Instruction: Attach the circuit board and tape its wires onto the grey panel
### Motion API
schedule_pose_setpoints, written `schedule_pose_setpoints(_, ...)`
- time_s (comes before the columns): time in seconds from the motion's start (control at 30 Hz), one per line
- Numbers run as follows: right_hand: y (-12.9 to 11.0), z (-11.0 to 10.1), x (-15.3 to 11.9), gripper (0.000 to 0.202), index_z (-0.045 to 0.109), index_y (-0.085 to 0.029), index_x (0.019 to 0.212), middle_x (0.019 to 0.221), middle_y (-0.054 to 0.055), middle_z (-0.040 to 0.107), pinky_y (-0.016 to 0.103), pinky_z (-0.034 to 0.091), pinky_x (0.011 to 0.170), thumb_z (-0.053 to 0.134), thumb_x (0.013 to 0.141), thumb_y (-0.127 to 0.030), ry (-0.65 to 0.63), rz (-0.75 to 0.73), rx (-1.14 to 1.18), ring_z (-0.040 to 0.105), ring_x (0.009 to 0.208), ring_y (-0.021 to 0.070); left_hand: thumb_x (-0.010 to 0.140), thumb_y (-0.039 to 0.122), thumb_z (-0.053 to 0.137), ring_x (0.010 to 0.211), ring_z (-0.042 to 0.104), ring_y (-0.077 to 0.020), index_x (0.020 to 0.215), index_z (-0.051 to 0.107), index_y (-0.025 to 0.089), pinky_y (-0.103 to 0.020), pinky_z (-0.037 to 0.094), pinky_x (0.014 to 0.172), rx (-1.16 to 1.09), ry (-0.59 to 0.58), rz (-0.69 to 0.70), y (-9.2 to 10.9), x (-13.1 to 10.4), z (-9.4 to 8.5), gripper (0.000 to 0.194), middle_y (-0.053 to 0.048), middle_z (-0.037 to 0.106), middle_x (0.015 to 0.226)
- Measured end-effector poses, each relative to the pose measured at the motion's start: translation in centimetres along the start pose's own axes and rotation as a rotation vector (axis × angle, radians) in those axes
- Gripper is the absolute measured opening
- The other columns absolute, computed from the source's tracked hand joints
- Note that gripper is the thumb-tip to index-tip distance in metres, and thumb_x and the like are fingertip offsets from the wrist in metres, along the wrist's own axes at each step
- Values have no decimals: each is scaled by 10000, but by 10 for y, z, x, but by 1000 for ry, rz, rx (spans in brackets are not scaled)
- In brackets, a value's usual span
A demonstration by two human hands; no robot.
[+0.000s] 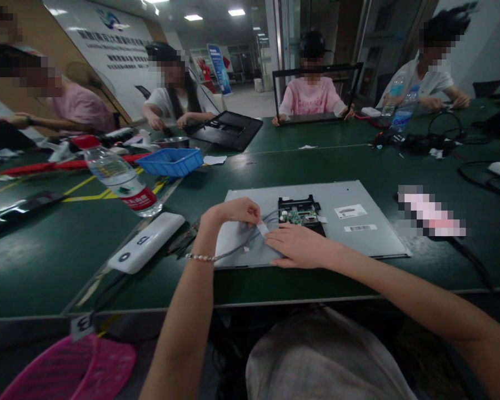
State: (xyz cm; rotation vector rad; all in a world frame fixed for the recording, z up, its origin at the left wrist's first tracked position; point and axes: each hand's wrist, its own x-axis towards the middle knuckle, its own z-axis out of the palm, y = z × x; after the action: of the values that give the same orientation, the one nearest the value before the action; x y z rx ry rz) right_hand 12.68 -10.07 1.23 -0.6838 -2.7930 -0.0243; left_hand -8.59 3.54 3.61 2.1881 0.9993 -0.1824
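Observation:
A flat grey metal panel (341, 194), which looks like the back of a display, lies on the green table before me. Near its middle sits a green circuit board (300, 215) in a black bracket, with grey cables (244, 244) running left from it. My left hand (239, 211) pinches the upper end of a strip of whitish tape (262, 228) over the cables. My right hand (295, 244) lies flat on the panel, fingers stretched out, its fingertips at the tape's lower end. Two white labels are stuck on the panel's right part.
Left of the panel are a white power bank (148, 243), a water bottle (120, 178) and a blue tray (170, 161). A pixelated phone-like object (431, 211) lies right. Several people sit around the table; one holds a black frame (316, 69). A pink basket (70, 366) stands below the edge.

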Motion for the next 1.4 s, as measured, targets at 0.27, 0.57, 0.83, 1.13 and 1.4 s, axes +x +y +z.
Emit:
schedule_pose_setpoints(0.27,-1,0,-2,396,562,-76,1103,1131,173,622,404,392,942,411,938,-402,8,6,19,549,1099,255,741,421,583,496,489,-101,697,648,158,-208,353,497,-16,11,17,-3,-1,-2,274,1,603,559)
schedule_pose_setpoints(0.57,1,3,-3,371,554,-112,1106,1141,148,613,401,391,946,391,948,-406,24,26,41,554,1078,241,676,428,667,592,525,-111,748,660,170,-204,362,549,105,6,83,3,0,0,268,7,627,656)
schedule_pose_setpoints(0.83,-1,2,-3,337,570,-118,1061,1082,135,627,392,404,931,387,953,-379,-2,36,28,572,1032,229,663,406,663,557,505,-106,735,645,169,-203,360,526,25,-12,61,-2,2,2,249,13,601,627)
schedule_pose_setpoints(1.13,-2,-1,-3,312,586,-121,1016,1059,132,640,379,404,928,391,955,-357,1,32,34,575,1036,223,698,410,629,516,499,-103,785,626,167,-200,353,488,-86,-57,-21,-6,1,2,258,-1,602,613)
schedule_pose_setpoints(1.4,-1,0,-5,300,598,-113,1002,1042,135,649,379,411,907,418,947,-347,12,21,28,585,1004,228,711,446,630,516,496,-104,757,618,157,-202,364,494,-32,-31,-3,-9,0,-1,293,5,583,590)
